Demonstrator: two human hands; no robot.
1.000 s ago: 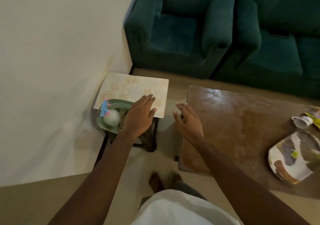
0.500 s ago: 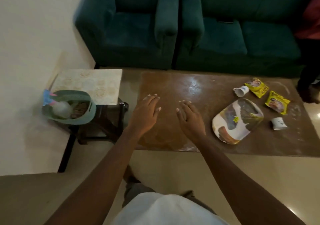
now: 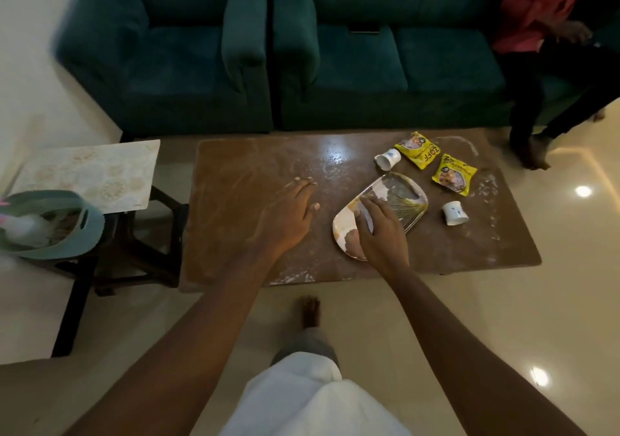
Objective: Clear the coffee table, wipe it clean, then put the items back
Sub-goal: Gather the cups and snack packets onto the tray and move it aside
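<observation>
Head view: left hand [image 3: 288, 221] and right hand [image 3: 379, 234], both spread and empty, reach over the table [image 3: 235, 201] toward the plate [image 3: 402, 197], likely to clear it.

Brown rectangular desk [image 3: 255, 174]: polished top, glossy where light strikes, dulled by streaks of white powdery residue. Marbled rounded-square plate [image 3: 402, 194]: smooth, glazed, ceramic-looking. Far white cup [image 3: 387, 160] and near white cup [image 3: 454, 212]: glazed, shiny. Far yellow snack packet [image 3: 417, 150] and near yellow snack packet [image 3: 453, 174]: glossy, creased plastic film. Teal sofa [image 3: 362, 66]: matt plush cloth. Cream floor [image 3: 503, 318]: smooth, mirror-glossy tile. Grey-green basket [image 3: 89, 231]: matt plastic.
</observation>
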